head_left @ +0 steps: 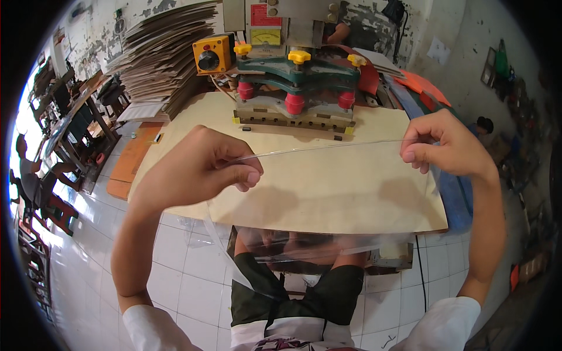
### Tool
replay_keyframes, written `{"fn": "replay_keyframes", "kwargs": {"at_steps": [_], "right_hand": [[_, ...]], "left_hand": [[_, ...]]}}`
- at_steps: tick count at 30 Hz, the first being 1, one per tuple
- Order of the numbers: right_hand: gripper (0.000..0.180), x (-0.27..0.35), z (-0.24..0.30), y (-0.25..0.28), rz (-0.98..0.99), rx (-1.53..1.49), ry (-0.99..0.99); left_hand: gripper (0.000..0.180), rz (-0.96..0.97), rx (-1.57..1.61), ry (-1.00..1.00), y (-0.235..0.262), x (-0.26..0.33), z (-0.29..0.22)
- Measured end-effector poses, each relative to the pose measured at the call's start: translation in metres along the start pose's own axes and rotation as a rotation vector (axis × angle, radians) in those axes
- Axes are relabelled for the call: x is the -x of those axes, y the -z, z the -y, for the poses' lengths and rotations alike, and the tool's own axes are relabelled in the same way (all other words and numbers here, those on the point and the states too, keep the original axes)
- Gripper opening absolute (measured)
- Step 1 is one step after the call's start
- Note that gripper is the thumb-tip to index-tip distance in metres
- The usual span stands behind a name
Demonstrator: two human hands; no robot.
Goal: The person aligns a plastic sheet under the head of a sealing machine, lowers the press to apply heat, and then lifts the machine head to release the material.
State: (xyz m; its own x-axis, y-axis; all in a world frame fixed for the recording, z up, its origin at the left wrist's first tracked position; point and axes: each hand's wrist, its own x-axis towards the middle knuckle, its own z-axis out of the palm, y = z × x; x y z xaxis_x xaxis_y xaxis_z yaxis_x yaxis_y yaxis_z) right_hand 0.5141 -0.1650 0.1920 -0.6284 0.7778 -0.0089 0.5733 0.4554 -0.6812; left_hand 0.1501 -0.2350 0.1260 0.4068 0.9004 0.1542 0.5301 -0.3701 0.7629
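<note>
A clear plastic sheet [328, 190] hangs between my hands, its upper edge drawn nearly straight. My left hand [213, 161] pinches one upper corner between thumb and fingers. The other upper corner is in the closed fingers of my right hand [445, 143], slightly higher. Loose, glossy folds of the sheet drop over the table's front edge toward my lap. Behind it stands a press machine [297, 82] with a green head, red cushions and yellow knobs. Its lower bar sits just above the pale tabletop [275, 210].
An orange control box [212, 54] with a black dial is left of the press. A tall stack of cardboard sheets [167, 55] rises at the back left. Orange and blue material [430, 93] lies at the right. Another person [38, 169] sits far left.
</note>
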Motion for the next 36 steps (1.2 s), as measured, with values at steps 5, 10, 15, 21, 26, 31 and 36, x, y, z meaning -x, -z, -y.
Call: {"fn": "replay_keyframes", "kwargs": {"at_steps": [5, 10, 15, 21, 26, 31, 36], "right_hand": [[0.014, 0.004, -0.027, 0.001, -0.044, -0.166, -0.005], [0.016, 0.002, -0.041, 0.001, -0.063, -0.21, 0.009], [0.017, -0.002, -0.052, -0.001, -0.128, -0.24, 0.033], [0.016, -0.006, -0.058, 0.0, -0.2, -0.25, 0.004], [0.014, -0.011, -0.068, -0.001, -0.247, -0.312, -0.01], [0.011, -0.017, -0.073, -0.007, -0.306, -0.283, 0.023], [0.011, -0.02, -0.088, -0.016, -0.442, -0.294, 0.021]], "left_hand": [[0.026, 0.086, 0.094, 0.054, 0.019, -0.014, 0.01], [0.026, 0.1, 0.076, 0.094, 0.035, -0.029, 0.019], [0.026, 0.025, 0.086, 0.131, 0.043, -0.034, 0.027], [0.024, -0.001, 0.105, 0.149, 0.051, -0.033, 0.04], [0.025, -0.018, 0.139, 0.148, 0.053, -0.036, 0.045], [0.025, -0.048, 0.153, 0.148, 0.058, -0.031, 0.051], [0.018, -0.096, 0.201, 0.104, 0.053, -0.027, 0.053]]}}
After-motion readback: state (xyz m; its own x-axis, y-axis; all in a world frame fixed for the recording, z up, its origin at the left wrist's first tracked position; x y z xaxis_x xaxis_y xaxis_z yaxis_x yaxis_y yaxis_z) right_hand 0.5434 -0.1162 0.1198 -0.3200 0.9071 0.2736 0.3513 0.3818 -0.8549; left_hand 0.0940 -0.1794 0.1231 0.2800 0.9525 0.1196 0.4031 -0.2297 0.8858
